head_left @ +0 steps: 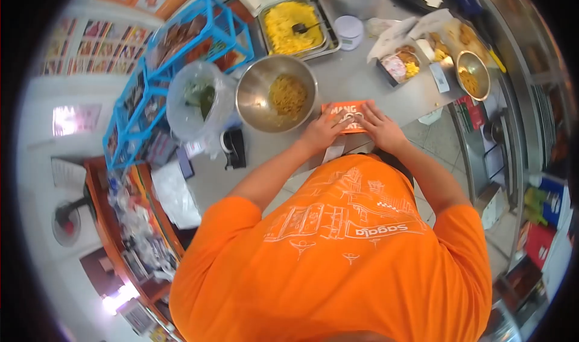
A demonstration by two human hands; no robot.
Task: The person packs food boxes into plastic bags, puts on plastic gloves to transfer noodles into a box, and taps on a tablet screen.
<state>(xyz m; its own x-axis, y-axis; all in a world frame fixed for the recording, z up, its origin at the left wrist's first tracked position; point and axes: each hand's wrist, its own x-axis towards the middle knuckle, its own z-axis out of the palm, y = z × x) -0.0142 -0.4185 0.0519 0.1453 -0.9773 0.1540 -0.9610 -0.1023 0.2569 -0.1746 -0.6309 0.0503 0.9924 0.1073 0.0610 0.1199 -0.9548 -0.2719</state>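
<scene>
Orange shirt (pixel 338 251) cloth is filling the space closest to the camera, and past its hem an orange box (pixel 345 108) is sitting at the near edge of the bench (pixel 395 104). Both hands are lying over it, left hand (pixel 326 127) and right hand (pixel 382 128), fingers stretched across the printed top rather than clenching; the thumbs are not showing clearly.

Judging by its look, the box is being made of thin card: light, fairly stiff along the folds, easily dented in the middle, hardly slippery. Opposite side walls are offering the safest hold, with gentle, even pressure.

The bench is looking grey, smooth and crowded. Just beside the left hand, a steel bowl (pixel 248 99) is holding noodles (pixel 289 95); farther back, a tray (pixel 325 47) is carrying yellow food (pixel 289 25) near a round scale (pixel 348 27). Blue crates (pixel 210 17) are standing leftward, and floor tiles (pixel 443 134) are showing at right.
</scene>
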